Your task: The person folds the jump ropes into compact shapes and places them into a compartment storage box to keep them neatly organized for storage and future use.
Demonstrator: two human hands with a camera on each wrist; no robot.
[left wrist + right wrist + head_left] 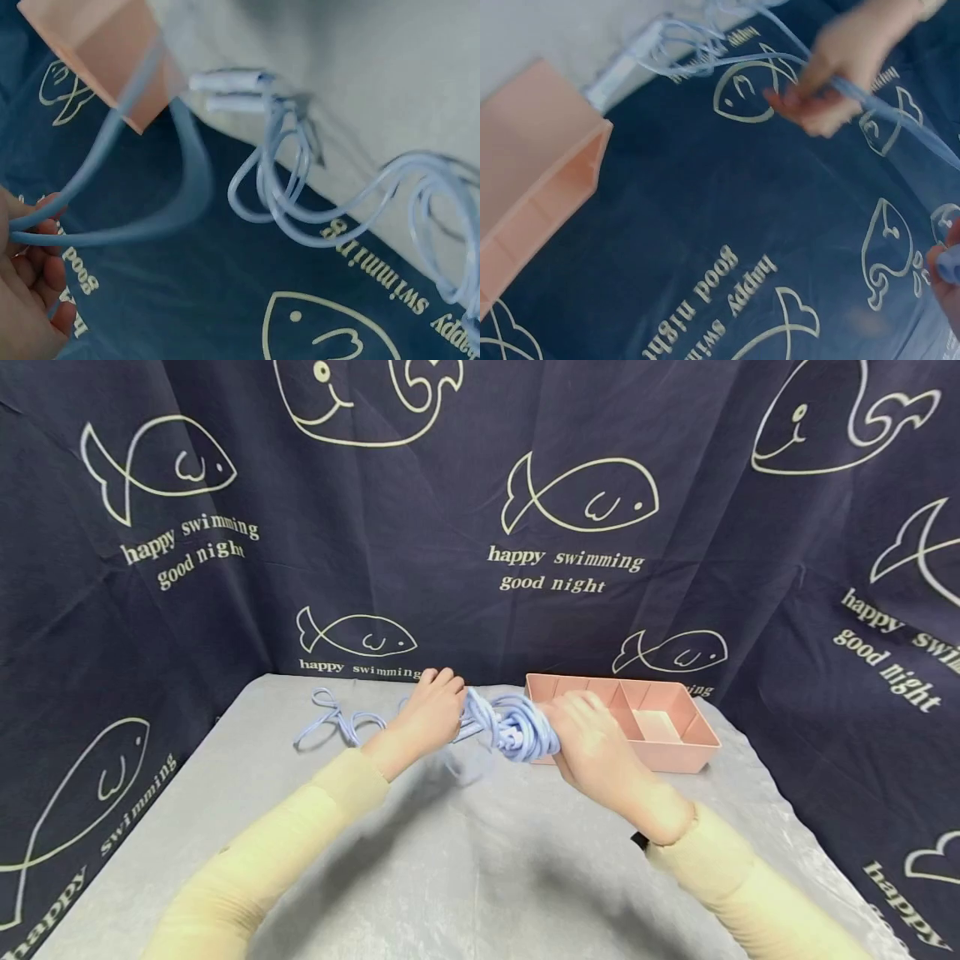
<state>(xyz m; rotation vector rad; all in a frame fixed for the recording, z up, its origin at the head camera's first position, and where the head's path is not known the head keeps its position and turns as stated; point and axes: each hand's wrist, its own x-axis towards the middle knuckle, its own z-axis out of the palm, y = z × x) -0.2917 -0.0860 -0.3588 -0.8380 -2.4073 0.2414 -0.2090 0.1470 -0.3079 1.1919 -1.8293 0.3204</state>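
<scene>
In the head view my left hand (431, 714) grips a strand of light blue cord at the left end of a bundle. My right hand (596, 743), blurred, holds the other side of this coiled blue cord (528, 727), above the table. The left wrist view shows my left hand (34, 277) pinching two strands that form a wide loop (191, 180). A strand runs through my left hand (847, 75) in the right wrist view, where only part of my right hand (949, 289) shows, with blue cord at its fingers.
More light blue cord (341, 718) lies in loose loops at the table's back left. Two pale tube-like ends (232, 81) lie beside the box. The pink divided box (675, 756) stands at the back right, before a dark blue fish-print curtain (465, 610).
</scene>
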